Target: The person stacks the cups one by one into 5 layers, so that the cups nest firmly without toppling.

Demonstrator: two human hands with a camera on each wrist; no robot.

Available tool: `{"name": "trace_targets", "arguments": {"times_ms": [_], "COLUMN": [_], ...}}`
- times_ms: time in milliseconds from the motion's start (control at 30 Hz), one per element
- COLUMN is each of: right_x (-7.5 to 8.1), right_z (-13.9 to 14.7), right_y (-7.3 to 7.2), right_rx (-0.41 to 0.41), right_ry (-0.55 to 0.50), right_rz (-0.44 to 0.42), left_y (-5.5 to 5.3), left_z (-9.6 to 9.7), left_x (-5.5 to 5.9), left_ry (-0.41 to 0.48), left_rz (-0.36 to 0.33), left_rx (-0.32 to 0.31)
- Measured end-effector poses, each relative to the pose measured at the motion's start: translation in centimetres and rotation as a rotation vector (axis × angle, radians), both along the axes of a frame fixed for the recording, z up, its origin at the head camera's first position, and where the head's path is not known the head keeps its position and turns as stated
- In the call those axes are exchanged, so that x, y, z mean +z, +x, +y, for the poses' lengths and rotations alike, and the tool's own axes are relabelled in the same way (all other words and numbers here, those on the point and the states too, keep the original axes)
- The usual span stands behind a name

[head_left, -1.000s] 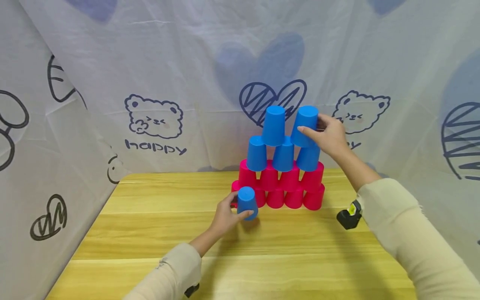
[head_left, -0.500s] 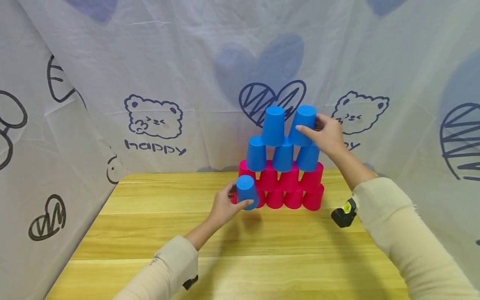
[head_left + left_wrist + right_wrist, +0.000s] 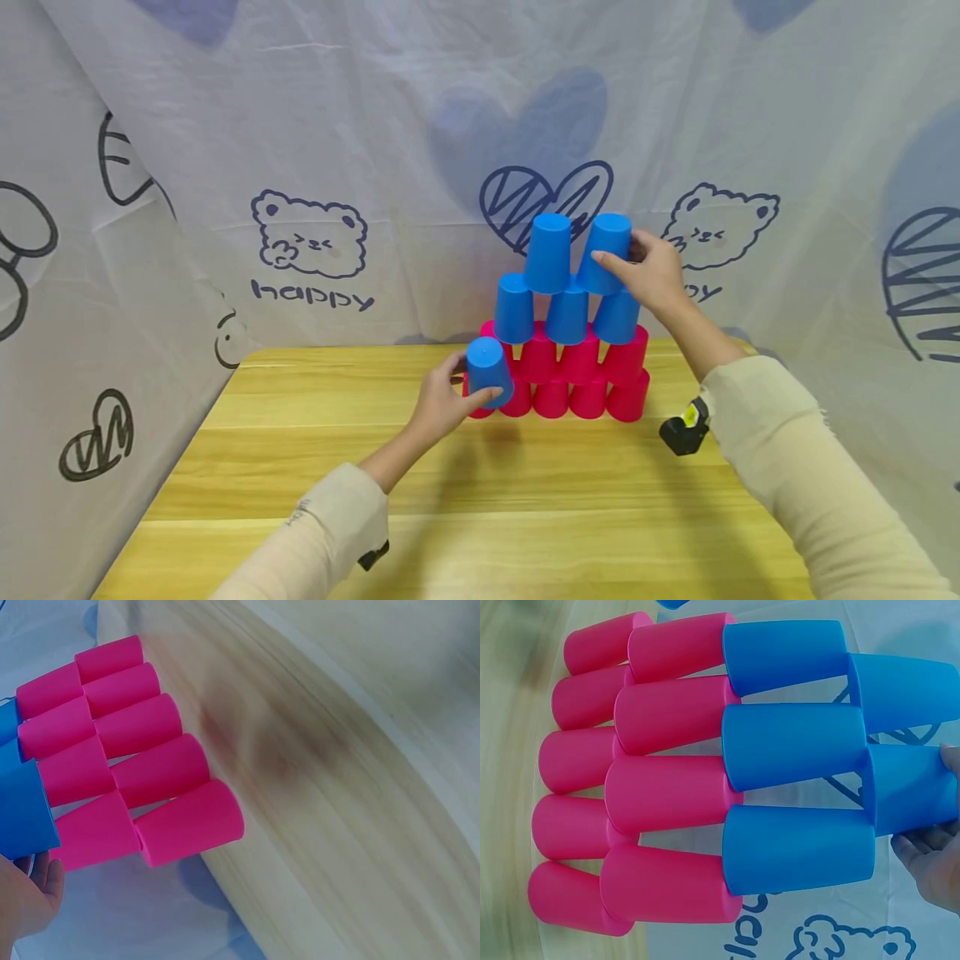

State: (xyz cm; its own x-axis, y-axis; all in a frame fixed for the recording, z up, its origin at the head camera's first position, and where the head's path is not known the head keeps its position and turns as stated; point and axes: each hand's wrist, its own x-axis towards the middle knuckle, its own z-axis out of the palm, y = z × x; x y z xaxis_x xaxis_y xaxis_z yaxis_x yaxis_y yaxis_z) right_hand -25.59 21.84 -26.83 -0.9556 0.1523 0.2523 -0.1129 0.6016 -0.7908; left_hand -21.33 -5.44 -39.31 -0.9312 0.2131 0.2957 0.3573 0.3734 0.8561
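Observation:
My left hand [image 3: 441, 400] pinches an upside-down blue cup [image 3: 486, 365] in the air, in front of the left end of a cup pyramid. In the left wrist view, that blue cup [image 3: 22, 814] overlaps the stack behind it. My right hand [image 3: 654, 271] holds another upside-down blue cup [image 3: 609, 240] on the pyramid's top row, thumb in front and fingers behind. Beside it stands a second top-row blue cup [image 3: 548, 252]. Under these two is a row of three blue cups [image 3: 567, 315]. Two rows of pink cups [image 3: 588, 398] form the base, partly hidden by the left-hand cup.
The pyramid stands toward the back of a wooden table [image 3: 315, 467]. Close behind hangs a white cloth [image 3: 420, 125] printed with hearts and bears. Black wrist devices [image 3: 684, 427] sit at both cuffs.
My left hand has lifted its blue cup from low over the table, upward and slightly left. The cup in my right hand has shifted slightly left toward its neighbour, then held still.

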Motion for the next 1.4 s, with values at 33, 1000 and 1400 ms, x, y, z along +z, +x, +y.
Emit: {"name": "trace_targets", "arguments": {"times_ms": [33, 1000, 1400], "right_x": [0.1, 0.2, 0.2], "right_z": [0.0, -0.2, 0.0], "right_y": [0.1, 0.5, 0.5], "right_rx": [0.001, -0.019, -0.028], "right_ry": [-0.001, -0.041, -0.067], "right_rz": [-0.001, -0.045, -0.033], "left_y": [0.0, -1.1, -1.8], "left_z": [0.0, 0.8, 1.5], "left_x": [0.2, 6.5, 11.0], "left_ry": [-0.005, -0.016, 0.014], "left_rz": [0.004, 0.162, 0.213], "left_rx": [-0.003, -0.025, -0.01]}}
